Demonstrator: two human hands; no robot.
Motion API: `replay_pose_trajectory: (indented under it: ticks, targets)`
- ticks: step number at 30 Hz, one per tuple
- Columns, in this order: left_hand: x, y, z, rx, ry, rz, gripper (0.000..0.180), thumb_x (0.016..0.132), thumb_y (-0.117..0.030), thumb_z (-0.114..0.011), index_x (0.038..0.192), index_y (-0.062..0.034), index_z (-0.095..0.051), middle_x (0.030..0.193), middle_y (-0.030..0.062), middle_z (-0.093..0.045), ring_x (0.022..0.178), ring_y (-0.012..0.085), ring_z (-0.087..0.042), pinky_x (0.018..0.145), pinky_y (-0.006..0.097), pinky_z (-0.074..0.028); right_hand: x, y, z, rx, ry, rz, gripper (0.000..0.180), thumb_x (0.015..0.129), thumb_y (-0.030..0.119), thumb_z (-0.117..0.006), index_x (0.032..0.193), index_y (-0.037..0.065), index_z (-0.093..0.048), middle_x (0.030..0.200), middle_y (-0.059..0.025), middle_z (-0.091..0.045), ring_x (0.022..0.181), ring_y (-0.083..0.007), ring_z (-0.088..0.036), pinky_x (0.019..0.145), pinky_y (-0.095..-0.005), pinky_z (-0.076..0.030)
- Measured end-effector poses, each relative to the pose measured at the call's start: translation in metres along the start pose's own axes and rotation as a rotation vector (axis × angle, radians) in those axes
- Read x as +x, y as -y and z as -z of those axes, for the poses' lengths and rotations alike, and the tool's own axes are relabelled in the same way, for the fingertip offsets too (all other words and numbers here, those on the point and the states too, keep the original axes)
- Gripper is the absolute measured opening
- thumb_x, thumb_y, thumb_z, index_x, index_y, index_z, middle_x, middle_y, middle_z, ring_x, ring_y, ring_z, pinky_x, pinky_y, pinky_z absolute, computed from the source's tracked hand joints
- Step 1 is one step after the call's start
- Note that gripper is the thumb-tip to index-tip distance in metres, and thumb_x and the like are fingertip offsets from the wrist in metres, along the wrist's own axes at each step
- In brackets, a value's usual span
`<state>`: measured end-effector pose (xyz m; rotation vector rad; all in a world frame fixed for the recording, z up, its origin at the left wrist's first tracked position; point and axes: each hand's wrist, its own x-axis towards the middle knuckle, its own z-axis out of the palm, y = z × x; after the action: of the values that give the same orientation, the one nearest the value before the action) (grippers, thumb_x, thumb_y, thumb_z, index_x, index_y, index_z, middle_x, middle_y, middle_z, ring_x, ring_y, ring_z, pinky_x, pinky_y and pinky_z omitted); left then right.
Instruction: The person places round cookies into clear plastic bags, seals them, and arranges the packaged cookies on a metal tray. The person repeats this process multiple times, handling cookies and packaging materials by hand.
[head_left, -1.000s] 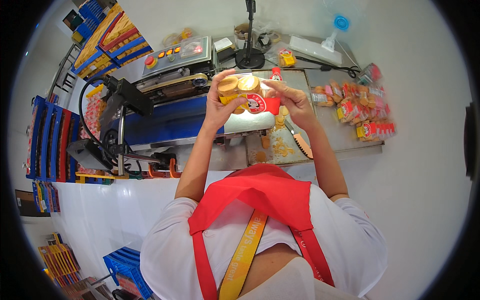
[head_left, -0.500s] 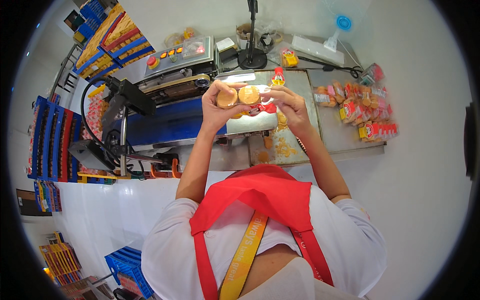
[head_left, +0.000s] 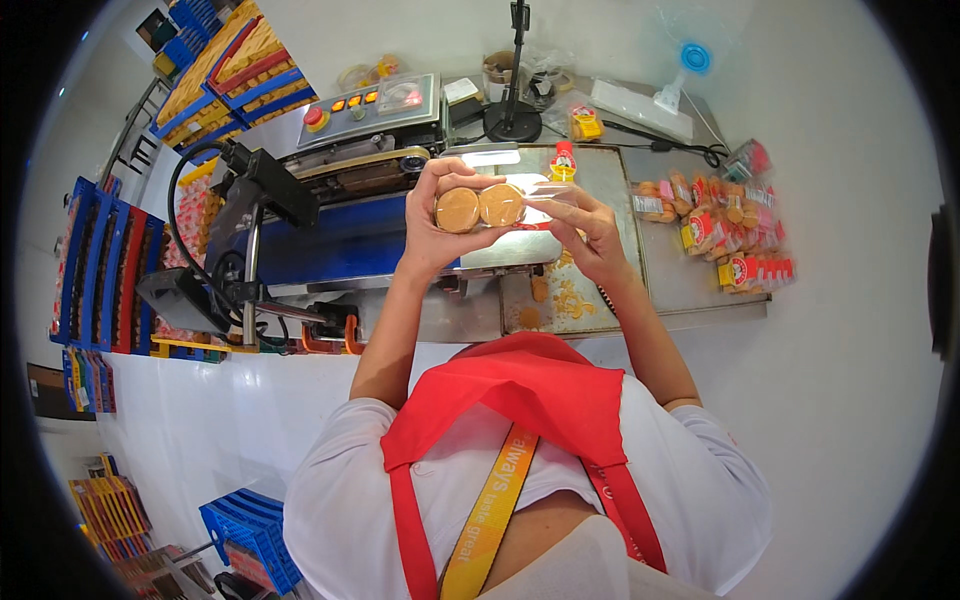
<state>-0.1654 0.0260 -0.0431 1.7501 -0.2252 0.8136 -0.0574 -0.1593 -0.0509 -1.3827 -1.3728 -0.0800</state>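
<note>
Between my hands is a clear plastic packet of round golden-brown biscuits [head_left: 480,208], with two biscuit faces turned up. My left hand [head_left: 430,242] grips its left end, fingers over the far edge and thumb along the near edge. At the other end, my right hand [head_left: 597,236] has its fingers closed on the clear film beside the right biscuit. Some red shows at the packet's near side, partly behind the fingers. Below the hands lies the metal plate of a sealing machine with a blue belt [head_left: 350,238].
A metal tray [head_left: 622,205] with crumbs lies beyond my right hand, a red-capped packet [head_left: 563,162] at its back. Filled biscuit packets [head_left: 735,225] are piled right. A control box [head_left: 400,105], black stand [head_left: 513,122] and small blue fan [head_left: 695,57] stand behind; black arm [head_left: 270,185] left.
The packet has tilted in my hands, so the biscuits' round faces show more fully and less red shows below them. Both hands keep their hold; the view has shifted slightly.
</note>
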Motion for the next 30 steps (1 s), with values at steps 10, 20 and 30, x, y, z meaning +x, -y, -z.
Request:
replay_pose_trajectory:
  ticks: [10,20,30]
  targets:
    - [-0.002,0.004,0.012,-0.293,0.125,0.247,0.068,0.055,0.002,-0.083,0.11,-0.0054,-0.043,0.103,0.0148,-0.065,0.099,0.0183,-0.061,0.087,0.03,-0.048,0.008,0.013,0.012,-0.263,0.361,0.037,0.05,0.082,0.029,-0.064,0.126,0.011,-0.052,0.081,-0.0119,-0.06,0.062,-0.0263,-0.056,0.058,-0.0335,-0.045]
    - [0.001,0.011,0.018,-0.228,0.176,0.252,0.06,0.058,0.003,-0.081,0.107,-0.0063,-0.046,0.102,0.0114,-0.065,0.097,0.0133,-0.06,0.086,0.028,-0.048,0.001,0.013,-0.004,-0.55,0.282,-0.01,0.051,0.079,0.04,-0.065,0.122,0.015,-0.055,0.067,-0.009,-0.06,0.053,-0.0243,-0.058,0.05,-0.0356,-0.045]
    - [-0.005,0.035,0.006,-0.771,-0.313,0.288,0.05,0.074,0.009,-0.066,0.116,-0.009,-0.045,0.111,0.0084,-0.059,0.103,0.0187,-0.058,0.089,0.032,-0.049,-0.026,-0.042,-0.002,0.111,-0.234,-0.632,0.059,0.084,0.028,-0.064,0.127,-0.002,-0.037,0.109,-0.0142,-0.052,0.094,-0.0235,-0.059,0.069,-0.0325,-0.051]
